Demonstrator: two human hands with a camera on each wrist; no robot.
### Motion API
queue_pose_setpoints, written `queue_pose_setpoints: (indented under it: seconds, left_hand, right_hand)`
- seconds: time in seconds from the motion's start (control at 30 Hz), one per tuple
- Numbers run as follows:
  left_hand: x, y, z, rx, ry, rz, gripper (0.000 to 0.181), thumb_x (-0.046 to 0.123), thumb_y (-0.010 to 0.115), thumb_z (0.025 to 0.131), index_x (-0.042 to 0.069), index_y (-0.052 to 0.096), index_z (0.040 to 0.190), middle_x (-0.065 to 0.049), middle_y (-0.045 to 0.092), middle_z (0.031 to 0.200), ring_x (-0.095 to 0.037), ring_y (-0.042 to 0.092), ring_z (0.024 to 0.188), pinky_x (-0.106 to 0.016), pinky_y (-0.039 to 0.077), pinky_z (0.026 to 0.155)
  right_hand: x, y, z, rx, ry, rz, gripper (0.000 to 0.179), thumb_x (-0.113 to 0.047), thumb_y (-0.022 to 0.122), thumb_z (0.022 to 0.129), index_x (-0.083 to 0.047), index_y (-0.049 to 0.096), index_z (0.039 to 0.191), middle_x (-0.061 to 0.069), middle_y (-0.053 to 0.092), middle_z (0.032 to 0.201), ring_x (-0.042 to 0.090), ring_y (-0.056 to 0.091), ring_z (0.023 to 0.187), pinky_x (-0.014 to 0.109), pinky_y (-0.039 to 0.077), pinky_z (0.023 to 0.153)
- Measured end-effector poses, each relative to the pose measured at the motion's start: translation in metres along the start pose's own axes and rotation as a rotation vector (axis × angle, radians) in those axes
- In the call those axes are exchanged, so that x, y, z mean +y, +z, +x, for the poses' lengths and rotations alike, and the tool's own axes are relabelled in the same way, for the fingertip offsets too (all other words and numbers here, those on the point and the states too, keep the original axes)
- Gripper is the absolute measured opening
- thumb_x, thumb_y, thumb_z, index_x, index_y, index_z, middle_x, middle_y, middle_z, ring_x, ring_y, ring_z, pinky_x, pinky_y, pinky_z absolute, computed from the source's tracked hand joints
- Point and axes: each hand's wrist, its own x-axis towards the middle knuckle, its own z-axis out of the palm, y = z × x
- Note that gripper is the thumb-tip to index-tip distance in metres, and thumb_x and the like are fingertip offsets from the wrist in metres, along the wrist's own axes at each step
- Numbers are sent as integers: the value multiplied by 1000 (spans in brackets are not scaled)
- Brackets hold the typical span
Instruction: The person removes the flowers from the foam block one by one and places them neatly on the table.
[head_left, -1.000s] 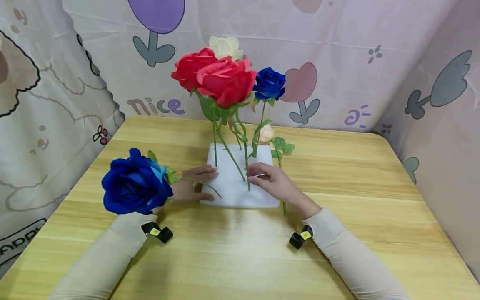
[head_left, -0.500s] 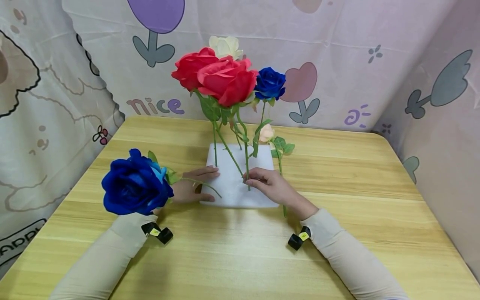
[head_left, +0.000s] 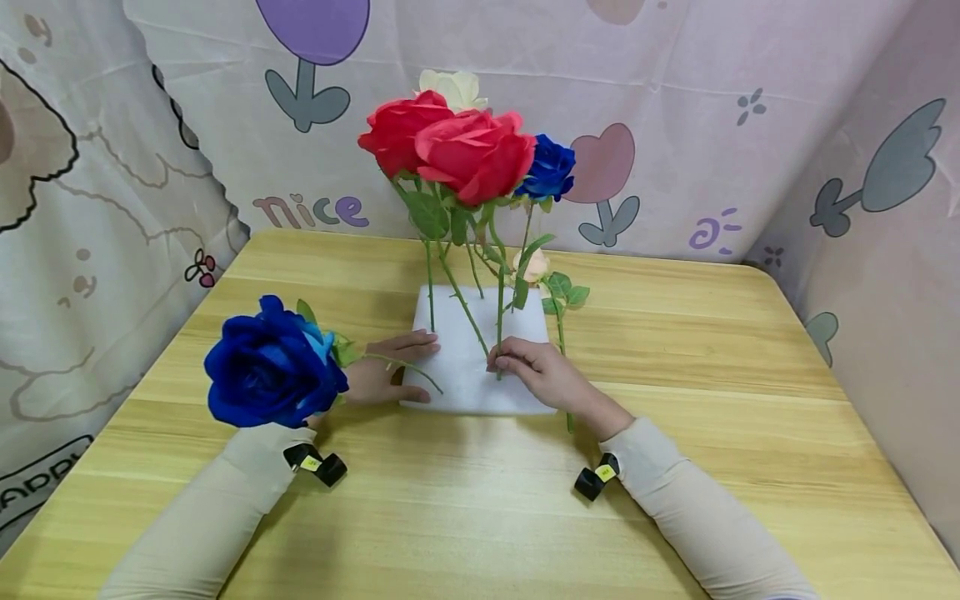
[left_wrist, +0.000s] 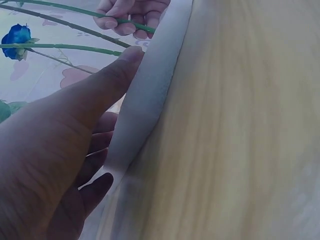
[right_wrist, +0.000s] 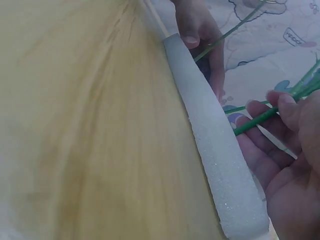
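A white foam block [head_left: 468, 396] lies on the wooden table with several artificial roses standing in it. My right hand [head_left: 551, 379] pinches the green stem [right_wrist: 261, 119] of the front red rose [head_left: 476, 158] low down, close over the block. Another red rose [head_left: 403, 133] leans just behind it. My left hand [head_left: 375, 379] rests at the block's left side, fingers extended over the edge and thumb near the front corner. Leaning left over that wrist is a large blue rose [head_left: 273, 367], its stem [head_left: 408, 365] reaching the block's front left part.
Behind the red roses stand a cream rose [head_left: 453, 87] and a smaller blue rose [head_left: 551, 169]. A pale pink rose [head_left: 532, 265] with green leaves lies on the table [head_left: 675, 358] right of the block. A printed curtain [head_left: 675, 58] hangs behind the table.
My right hand has moved slightly down and left, closing its fingertips on the stem near its base. Both red rose heads have shifted right. The left hand stays in place.
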Motion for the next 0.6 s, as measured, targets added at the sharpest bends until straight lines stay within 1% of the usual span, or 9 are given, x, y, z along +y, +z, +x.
queue_pose_setpoints:
  seconds: [0.1, 0.27, 0.43, 0.53, 0.6]
  left_hand:
    - [0, -1, 1, -33, -14, 28, 81, 56, 70, 83, 8, 48, 145, -9, 40, 153, -30, 35, 140, -46, 34, 111]
    - [4, -5, 0, -76, -37, 29, 82, 59, 67, 85, 8, 46, 147, -8, 36, 155, -29, 31, 142, -47, 31, 112]
    - [7, -8, -1, -77, -17, 28, 81, 57, 66, 86, 7, 46, 146, -9, 36, 155, -30, 31, 142, -46, 32, 112]
    - [8, -9, -1, -71, -4, 28, 80, 55, 68, 86, 6, 46, 146, -10, 37, 154, -31, 32, 141, -47, 33, 111]
    - [8, -9, -1, -78, -13, 37, 80, 55, 67, 86, 7, 46, 147, -9, 36, 154, -30, 32, 142, -46, 33, 112]
  right_hand:
    - [-1, 1, 1, 15, 18, 3, 16, -1, 50, 101, 2, 65, 103, 14, 68, 104, 27, 66, 100, 34, 55, 87]
    - [1, 1, 1, 30, 49, 23, 16, -3, 49, 102, 1, 64, 101, 12, 68, 103, 24, 66, 101, 28, 54, 87]
    - [3, 1, 0, 28, 44, 72, 18, -1, 47, 103, 2, 64, 100, 14, 67, 102, 27, 66, 100, 29, 55, 86]
    - [2, 0, 0, 26, 55, 99, 18, -1, 46, 103, 4, 63, 101, 15, 66, 102, 28, 66, 100, 30, 55, 86]
    - [2, 0, 0, 27, 63, 109, 18, 0, 46, 103, 5, 63, 102, 16, 66, 102, 29, 66, 101, 31, 55, 86]
